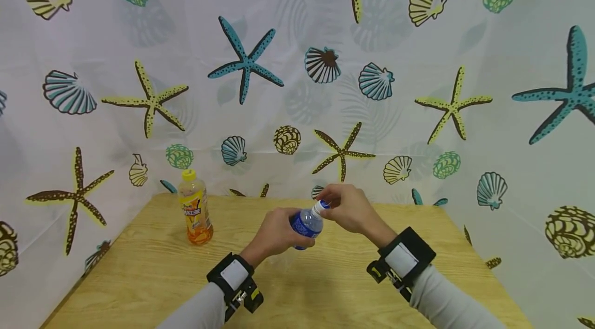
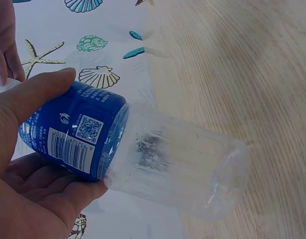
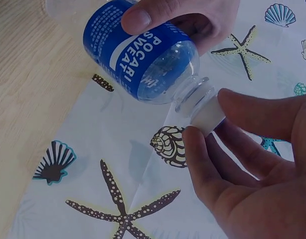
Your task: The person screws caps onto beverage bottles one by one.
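A clear plastic drink bottle with a blue Pocari Sweat label is held tilted above the table, its neck toward the right hand. My left hand grips it round the label, thumb on one side and fingers beneath in the left wrist view. The clear lower part sticks out past the hand, with a few droplets inside. At the neck, my right hand pinches the white bottle cap between thumb and fingers. The cap sits at the mouth of the bottle, and its top looks blue in the head view.
A bottle with a yellow cap and some orange drink in it stands upright at the back left of the wooden table. A white curtain printed with shells and starfish hangs behind and at both sides.
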Demonstrator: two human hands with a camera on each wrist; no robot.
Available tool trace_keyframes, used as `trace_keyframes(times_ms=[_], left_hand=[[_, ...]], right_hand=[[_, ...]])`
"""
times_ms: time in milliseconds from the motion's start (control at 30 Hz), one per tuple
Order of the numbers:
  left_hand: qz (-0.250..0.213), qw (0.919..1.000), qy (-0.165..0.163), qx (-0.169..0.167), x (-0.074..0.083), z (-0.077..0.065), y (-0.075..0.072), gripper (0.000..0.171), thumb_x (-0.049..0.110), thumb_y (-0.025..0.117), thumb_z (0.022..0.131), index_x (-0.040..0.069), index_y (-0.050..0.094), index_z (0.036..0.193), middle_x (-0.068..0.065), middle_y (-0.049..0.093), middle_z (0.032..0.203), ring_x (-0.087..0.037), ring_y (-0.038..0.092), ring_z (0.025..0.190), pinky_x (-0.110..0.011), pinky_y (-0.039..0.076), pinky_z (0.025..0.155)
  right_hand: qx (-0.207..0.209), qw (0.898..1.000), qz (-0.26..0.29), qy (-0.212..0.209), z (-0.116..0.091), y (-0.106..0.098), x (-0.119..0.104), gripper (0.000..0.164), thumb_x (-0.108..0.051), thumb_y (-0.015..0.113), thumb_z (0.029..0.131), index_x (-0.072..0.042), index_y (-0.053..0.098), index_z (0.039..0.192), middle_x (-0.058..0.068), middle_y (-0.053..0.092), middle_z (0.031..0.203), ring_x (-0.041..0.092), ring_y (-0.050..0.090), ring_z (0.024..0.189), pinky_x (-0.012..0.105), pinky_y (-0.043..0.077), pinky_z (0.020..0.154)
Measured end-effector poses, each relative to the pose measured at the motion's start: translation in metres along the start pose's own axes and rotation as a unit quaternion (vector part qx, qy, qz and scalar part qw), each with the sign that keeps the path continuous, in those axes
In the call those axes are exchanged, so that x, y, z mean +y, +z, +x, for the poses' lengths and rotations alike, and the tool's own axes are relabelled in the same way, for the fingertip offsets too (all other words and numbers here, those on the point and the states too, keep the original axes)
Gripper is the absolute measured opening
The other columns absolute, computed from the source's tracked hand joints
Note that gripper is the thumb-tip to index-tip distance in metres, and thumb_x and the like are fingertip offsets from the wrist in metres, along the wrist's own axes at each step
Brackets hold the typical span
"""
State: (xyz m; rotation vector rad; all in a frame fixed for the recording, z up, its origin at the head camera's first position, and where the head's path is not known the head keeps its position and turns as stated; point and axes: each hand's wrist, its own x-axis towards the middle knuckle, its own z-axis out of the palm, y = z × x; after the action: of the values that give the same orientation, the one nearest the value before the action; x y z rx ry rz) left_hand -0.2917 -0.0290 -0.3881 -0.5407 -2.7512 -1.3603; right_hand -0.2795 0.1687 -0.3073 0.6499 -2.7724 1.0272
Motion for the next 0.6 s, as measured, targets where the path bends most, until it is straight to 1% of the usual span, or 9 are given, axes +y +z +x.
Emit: trace_keyframes(times_ms=[133, 233, 367, 433, 500, 567, 600], left_hand=[[0.001, 1.0000, 0.005, -0.003, 0.0010, -0.0011, 0.0006, 0.071, 0.029, 0.093, 0.072, 0.004, 0.064, 0.132, -0.012, 0.072, 0.118, -0.029, 0.069, 0.106, -0.048, 0.058, 0.092], [0.005, 1.0000, 0.007, -0.002, 0.0019, -0.0017, 0.0017, 0.071, 0.029, 0.093, 0.072, 0.004, 0.064, 0.132, -0.012, 0.072, 0.118, -0.029, 0.069, 0.106, -0.048, 0.058, 0.092], [0.012, 0.9999, 0.008, 0.001, 0.0029, -0.0012, 0.0028, 0.071, 0.029, 0.092, 0.072, 0.005, 0.064, 0.133, -0.011, 0.071, 0.118, -0.029, 0.069, 0.106, -0.048, 0.058, 0.092], [0.013, 0.9999, 0.008, 0.001, 0.0032, -0.0010, 0.0030, 0.071, 0.029, 0.092, 0.072, 0.005, 0.064, 0.133, -0.012, 0.071, 0.118, -0.029, 0.069, 0.107, -0.048, 0.058, 0.092], [0.013, 0.9999, 0.007, 0.000, 0.0032, -0.0008, 0.0032, 0.071, 0.028, 0.092, 0.073, 0.005, 0.064, 0.133, -0.012, 0.071, 0.119, -0.029, 0.069, 0.107, -0.048, 0.058, 0.092], [0.015, 0.9999, 0.005, 0.000, 0.0026, -0.0006, 0.0033, 0.070, 0.028, 0.092, 0.073, 0.005, 0.064, 0.133, -0.012, 0.071, 0.119, -0.029, 0.069, 0.107, -0.048, 0.058, 0.092], [0.015, 0.9999, 0.005, 0.000, 0.0024, -0.0007, 0.0033, 0.070, 0.027, 0.092, 0.073, 0.005, 0.064, 0.133, -0.012, 0.071, 0.119, -0.029, 0.069, 0.107, -0.048, 0.058, 0.092]], right_hand=[[0.000, 0.999, -0.031, 0.015, -0.0013, -0.0002, -0.0007, 0.021, -0.018, 0.074, 0.091, -0.004, 0.071, 0.106, 0.009, 0.073, 0.095, 0.021, 0.068, 0.084, 0.035, 0.058, 0.070], [0.002, 0.998, -0.047, 0.033, -0.0016, -0.0003, -0.0005, 0.022, -0.024, 0.074, 0.092, -0.005, 0.070, 0.103, 0.008, 0.071, 0.092, 0.020, 0.066, 0.080, 0.032, 0.056, 0.065], [-0.002, 0.997, -0.071, 0.043, -0.0017, -0.0015, 0.0000, 0.029, -0.033, 0.072, 0.094, -0.004, 0.069, 0.101, 0.010, 0.071, 0.094, 0.021, 0.067, 0.081, 0.033, 0.056, 0.064], [-0.016, 0.996, -0.077, 0.049, -0.0021, -0.0025, 0.0003, 0.038, -0.038, 0.071, 0.094, -0.002, 0.067, 0.106, 0.013, 0.071, 0.100, 0.023, 0.068, 0.084, 0.033, 0.057, 0.065], [-0.034, 0.995, -0.073, 0.056, -0.0027, -0.0035, 0.0000, 0.048, -0.041, 0.073, 0.092, 0.000, 0.065, 0.115, 0.016, 0.071, 0.106, 0.026, 0.069, 0.088, 0.034, 0.058, 0.066], [-0.046, 0.995, -0.066, 0.054, -0.0034, -0.0043, 0.0002, 0.051, -0.037, 0.076, 0.091, 0.000, 0.062, 0.123, 0.019, 0.069, 0.113, 0.030, 0.069, 0.095, 0.037, 0.059, 0.071], [-0.050, 0.996, -0.059, 0.050, -0.0039, -0.0048, 0.0001, 0.051, -0.031, 0.077, 0.090, 0.000, 0.061, 0.126, 0.021, 0.069, 0.116, 0.032, 0.069, 0.098, 0.039, 0.059, 0.073]])
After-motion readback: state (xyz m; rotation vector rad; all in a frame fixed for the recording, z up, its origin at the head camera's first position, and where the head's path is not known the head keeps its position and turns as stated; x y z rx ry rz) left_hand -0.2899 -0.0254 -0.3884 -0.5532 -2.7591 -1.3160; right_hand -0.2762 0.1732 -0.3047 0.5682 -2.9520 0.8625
